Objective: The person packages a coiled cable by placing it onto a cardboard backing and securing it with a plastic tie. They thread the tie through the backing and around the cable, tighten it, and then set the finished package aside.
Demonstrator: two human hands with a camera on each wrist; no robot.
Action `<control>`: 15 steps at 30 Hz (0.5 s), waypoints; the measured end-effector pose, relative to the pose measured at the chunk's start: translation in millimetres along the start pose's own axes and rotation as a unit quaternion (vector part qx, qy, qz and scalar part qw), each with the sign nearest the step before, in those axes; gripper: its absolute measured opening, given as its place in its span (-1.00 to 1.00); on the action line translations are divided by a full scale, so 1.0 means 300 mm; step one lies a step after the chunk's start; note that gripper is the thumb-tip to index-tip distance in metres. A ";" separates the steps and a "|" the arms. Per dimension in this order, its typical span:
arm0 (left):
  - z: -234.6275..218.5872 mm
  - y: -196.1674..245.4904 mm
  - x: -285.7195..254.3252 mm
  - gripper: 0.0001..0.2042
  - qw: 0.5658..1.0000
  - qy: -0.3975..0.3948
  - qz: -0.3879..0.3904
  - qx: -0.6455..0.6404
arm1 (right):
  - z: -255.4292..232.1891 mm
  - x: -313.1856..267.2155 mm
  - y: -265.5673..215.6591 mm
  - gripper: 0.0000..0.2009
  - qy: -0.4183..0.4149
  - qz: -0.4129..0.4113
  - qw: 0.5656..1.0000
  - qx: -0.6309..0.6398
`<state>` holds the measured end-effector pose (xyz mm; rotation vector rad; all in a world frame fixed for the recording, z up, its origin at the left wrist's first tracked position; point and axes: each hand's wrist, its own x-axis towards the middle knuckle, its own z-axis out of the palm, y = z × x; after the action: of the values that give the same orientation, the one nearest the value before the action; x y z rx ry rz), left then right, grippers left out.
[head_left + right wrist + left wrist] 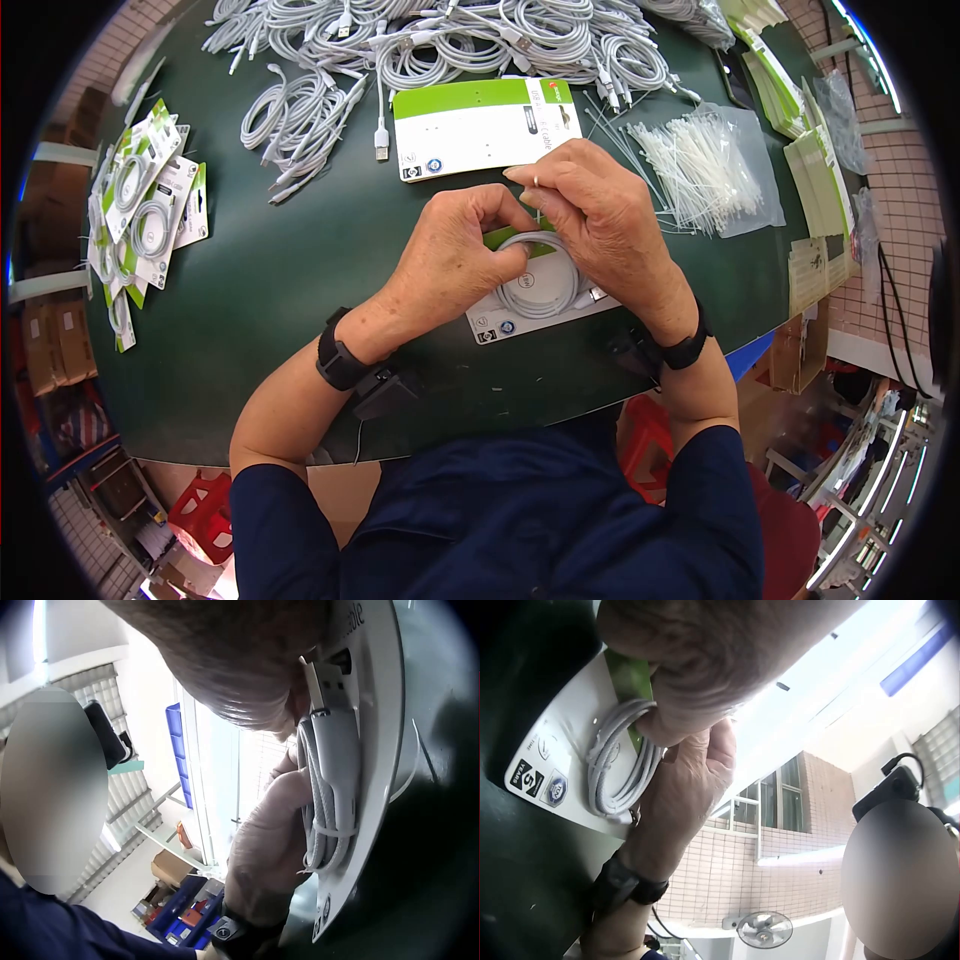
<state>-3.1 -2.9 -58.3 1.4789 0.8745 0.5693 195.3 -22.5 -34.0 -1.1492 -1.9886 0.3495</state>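
Observation:
A coiled white USB cable [538, 295] lies against a white and green packaging card [490, 322] low over the table. My left hand [455, 250] grips coil and card at their upper left, its thumb over the coil. On the other side, my right hand [610, 225] has thumb and index finger brought together above the coil, pinching a thin white cable tie [538, 213], mostly hidden by the fingers. The cable's USB plug [326, 686] lies beside the right hand in the right wrist view, with a tie [334, 831] around the strands below it.
Another white and green card [460, 140] lies just beyond my hands. Loose white cable ties [705, 170] spill from a plastic bag at right. Bundled white cables [480, 45] cover the far edge. Carded cables [150, 215] are piled at left, stacked cards [815, 180] at right.

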 end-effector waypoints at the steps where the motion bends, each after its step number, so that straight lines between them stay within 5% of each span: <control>1: -0.006 -0.003 0.001 -0.77 1.000 -0.003 0.006 0.006 | -0.008 0.003 0.001 -0.78 0.002 -0.020 1.000 -0.010; 4: -0.015 0.008 0.000 -0.78 1.000 -0.007 0.001 -0.024 | -0.040 0.007 -0.028 -0.78 0.005 -0.011 0.999 -0.046; 11: -0.006 0.007 0.008 -0.83 0.994 0.053 0.039 -0.092 | -0.109 0.000 -0.072 -0.78 -0.173 0.124 0.963 0.166; 15: -0.039 0.006 0.012 -0.78 0.999 0.002 0.042 -0.019 | -0.130 -0.004 -0.064 -0.76 -0.213 0.144 0.937 0.235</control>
<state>-9.7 7.1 -55.7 1.4860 0.8025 0.6474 213.4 -39.8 1.8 -1.1072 -1.9272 1.2467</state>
